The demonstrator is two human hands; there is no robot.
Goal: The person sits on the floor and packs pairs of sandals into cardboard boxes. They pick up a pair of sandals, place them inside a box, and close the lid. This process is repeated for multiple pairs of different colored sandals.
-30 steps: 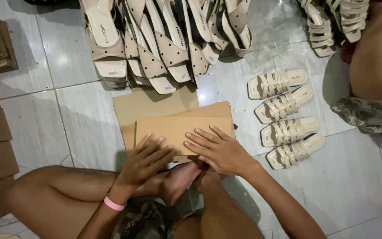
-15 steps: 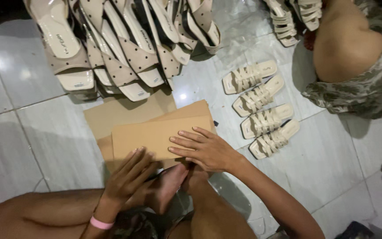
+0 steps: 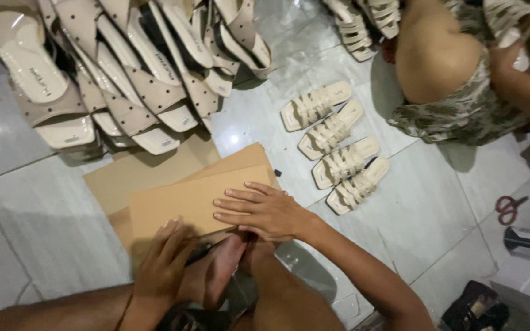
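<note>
Right hand [image 3: 265, 211]: lies flat, palm down, fingers spread and pointing to 9 o'clock, pressing on the top cardboard sheet [image 3: 185, 202]; released, nothing gripped.
Left hand [image 3: 164, 263]: rests at the sheet's near edge, at 7 o'clock from the right hand, fingers stretched toward 1 o'clock and touching the cardboard; it also lies against a bare foot [image 3: 219, 276]. Whether it pinches the edge cannot be told.
Top cardboard sheet: a plain brown rectangle, lying flat on the floor [image 3: 44, 202] at the centre of the view, its long side running from 8 to 2 o'clock.
Lower cardboard sheets [image 3: 136, 175]: more brown pieces beneath it, fanned out and showing at 10 and 12 o'clock of the top one.
Dotted sandals [image 3: 130, 92]: a crowded heap of beige, dot-patterned sandals at 11 o'clock, their nearest soles touching the far cardboard edge.
Strappy sandals [image 3: 335, 147]: four cream open-toed sandals in a slanted row on the tiles, at 2 o'clock from the right hand, just beside the cardboard's corner.
More strappy sandals [image 3: 363, 24]: a stack at 1 o'clock, by the top edge.
Other person [image 3: 461, 73]: seated at 2 o'clock in patterned cloth, knee bare, holding a pale sandal.
Scissors [image 3: 510, 208]: red-handled, on the tiles at 3 o'clock, well apart from the hands.
</note>
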